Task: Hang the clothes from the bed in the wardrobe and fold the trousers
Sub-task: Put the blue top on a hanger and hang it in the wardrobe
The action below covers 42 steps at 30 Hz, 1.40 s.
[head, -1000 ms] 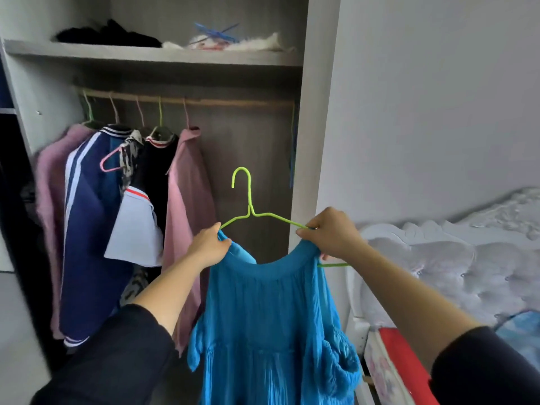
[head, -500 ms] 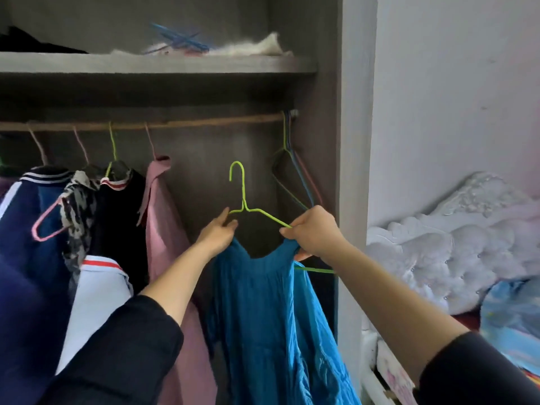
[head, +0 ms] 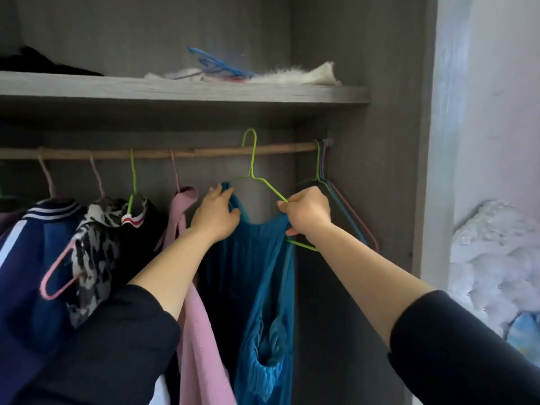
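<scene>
At twelve o'clock the hook of the green hanger (head: pixel 252 162) crossed the wardrobe rail (head: pixel 216 153), the blue dress (head: pixel 257 276) draped on it. The left grip (head: pixel 214 217) and right grip (head: pixel 309 213) each pinched its neckline; release and the trousers seemingly remained.

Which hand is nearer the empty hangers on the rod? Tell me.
Right. The right hand grips the green hanger just left of the empty hangers; the left hand holds the blue top farther left.

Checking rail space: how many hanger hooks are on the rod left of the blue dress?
4, left to right: first pale hook, second pale hook, green hook, pink hook. Others may hang beyond the left edge.
</scene>
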{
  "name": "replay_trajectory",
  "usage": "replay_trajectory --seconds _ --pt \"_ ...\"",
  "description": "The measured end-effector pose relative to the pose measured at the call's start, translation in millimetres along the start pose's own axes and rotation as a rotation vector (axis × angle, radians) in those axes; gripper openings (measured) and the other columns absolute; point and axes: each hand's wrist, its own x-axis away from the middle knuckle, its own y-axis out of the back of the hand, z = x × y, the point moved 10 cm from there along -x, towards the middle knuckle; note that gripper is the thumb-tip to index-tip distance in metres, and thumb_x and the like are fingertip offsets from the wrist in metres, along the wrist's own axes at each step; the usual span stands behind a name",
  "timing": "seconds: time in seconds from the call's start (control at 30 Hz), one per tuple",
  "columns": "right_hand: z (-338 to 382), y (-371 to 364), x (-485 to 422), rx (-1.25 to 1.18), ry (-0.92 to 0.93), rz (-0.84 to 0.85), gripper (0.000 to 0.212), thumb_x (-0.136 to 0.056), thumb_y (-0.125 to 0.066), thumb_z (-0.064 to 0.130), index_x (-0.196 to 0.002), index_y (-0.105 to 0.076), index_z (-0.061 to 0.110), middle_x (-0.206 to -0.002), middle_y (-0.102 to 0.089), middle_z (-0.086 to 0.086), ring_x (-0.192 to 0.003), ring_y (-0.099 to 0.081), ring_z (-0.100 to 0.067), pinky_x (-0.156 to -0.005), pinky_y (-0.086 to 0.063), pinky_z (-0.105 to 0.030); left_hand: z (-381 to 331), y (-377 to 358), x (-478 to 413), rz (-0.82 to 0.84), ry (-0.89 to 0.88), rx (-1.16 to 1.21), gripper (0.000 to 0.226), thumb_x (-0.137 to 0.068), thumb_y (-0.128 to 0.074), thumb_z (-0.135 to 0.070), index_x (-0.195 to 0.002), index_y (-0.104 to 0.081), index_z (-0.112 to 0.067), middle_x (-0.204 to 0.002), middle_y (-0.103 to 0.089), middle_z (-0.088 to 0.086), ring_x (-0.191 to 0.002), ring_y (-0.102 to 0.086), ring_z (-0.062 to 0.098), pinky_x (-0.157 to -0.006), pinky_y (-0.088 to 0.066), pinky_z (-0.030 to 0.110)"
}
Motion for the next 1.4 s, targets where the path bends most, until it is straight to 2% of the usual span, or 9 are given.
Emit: replay_trajectory --seconds 0.13,0.27,0.43,0.63,0.8,0.87,1.0,1.17,1.4 --pt "17.9 -23.6 -24.0 -0.030 0.006 -0.007 0.020 -0.090 -0.067 0.024 -0.093 -0.067 0.004 -0.092 -0.061 -0.006 -0.061 -0.069 -0.029 -0.056 -0.060 -0.035 11.0 28.0 -20.0 -0.054 0.001 -0.104 0.059 -0.094 -0.049 -0.024 -0.148 -0.030 -0.008 -0.155 -0.024 0.018 -0.144 -0.019 0.031 -0.116 -0.016 0.035" --pt "25.8 -55.7 -40.4 -0.005 0.032 0.017 0.025 -0.088 -0.068 0.024 -0.096 -0.068 0.000 -0.101 -0.067 -0.014 -0.066 -0.070 -0.032 -0.052 -0.059 -0.035 24.5 44.8 -39.2 -0.090 0.002 -0.231 0.062 -0.094 -0.046 -0.022 -0.149 -0.023 -0.006 -0.157 -0.018 0.018 -0.143 -0.020 0.034 -0.114 -0.025 0.042" --pt "12.8 -90.2 -52.9 0.007 0.024 0.071 0.027 -0.087 -0.070 0.027 -0.093 -0.069 0.001 -0.096 -0.068 -0.014 -0.064 -0.070 -0.030 -0.052 -0.060 -0.037 31.3 56.2 -65.1 -0.131 -0.034 -0.269 0.070 -0.091 -0.047 -0.017 -0.152 -0.014 -0.010 -0.160 -0.008 0.011 -0.148 -0.005 0.027 -0.119 -0.011 0.043" --pt "-6.0 -127.2 -51.1 -0.067 0.015 0.293 0.030 -0.090 -0.064 0.021 -0.100 -0.068 -0.007 -0.100 -0.068 -0.025 -0.060 -0.069 -0.028 -0.057 -0.061 -0.041 30.2 66.8 -72.2 -0.298 -0.150 -0.281 0.063 -0.085 -0.051 -0.003 -0.145 -0.034 -0.006 -0.153 -0.030 0.015 -0.143 -0.022 0.032 -0.119 -0.010 0.045" --pt "3.6 -138.1 -46.0 0.001 0.183 0.382 0.037 -0.092 -0.060 0.038 -0.080 -0.067 0.004 -0.058 -0.052 0.000 -0.048 -0.059 -0.018 -0.052 -0.055 -0.031 25.5 73.9 -71.2 -0.386 -0.181 -0.324 0.052 -0.089 -0.051 -0.010 -0.140 -0.043 -0.008 -0.143 -0.044 0.018 -0.133 -0.037 0.036 -0.115 -0.022 0.045" --pt "5.7 -128.8 -52.1 0.054 0.225 0.307 0.050 -0.092 -0.054 0.048 -0.066 -0.060 0.007 -0.051 -0.051 0.004 -0.048 -0.055 -0.017 -0.055 -0.048 -0.032 24.2 72.6 -72.7 -0.386 -0.164 -0.354 0.053 -0.093 -0.048 -0.016 -0.145 -0.037 -0.010 -0.142 -0.044 0.020 -0.132 -0.038 0.038 -0.115 -0.022 0.046" --pt "11.4 -81.4 -78.1 0.282 0.304 0.025 0.045 -0.091 -0.049 0.045 -0.072 -0.062 0.006 -0.081 -0.064 -0.018 -0.087 -0.064 -0.038 -0.070 -0.048 -0.034 18.4 64.3 -78.0 -0.361 -0.110 -0.475 0.056 -0.096 -0.043 -0.028 -0.149 -0.031 -0.014 -0.139 -0.044 0.024 -0.130 -0.037 0.042 -0.115 -0.018 0.050" --pt "21.3 -18.1 -107.0 0.841 0.452 -0.224 0.025 -0.089 -0.057 0.024 -0.107 -0.062 0.009 -0.113 -0.057 -0.012 -0.103 -0.061 -0.035 -0.072 -0.045 -0.035 15.2 52.3 -89.5 -0.280 0.008 -0.558 0.065 -0.094 -0.042 -0.040 -0.151 -0.022 -0.016 -0.142 -0.037 0.025 -0.132 -0.033 0.044 -0.115 -0.016 0.053" --pt "2.0 19.5 -129.4 1.267 0.365 -0.300 0.038 -0.091 -0.050 0.003 -0.129 -0.050 0.006 -0.125 -0.053 -0.012 -0.114 -0.053 -0.029 -0.078 -0.051 -0.038 14.8 49.3 -91.5 -0.268 0.027 -0.573 0.069 -0.092 -0.044 -0.042 -0.151 -0.019 -0.016 -0.145 -0.033 0.025 -0.134 -0.028 0.046 -0.115 -0.008 0.056"
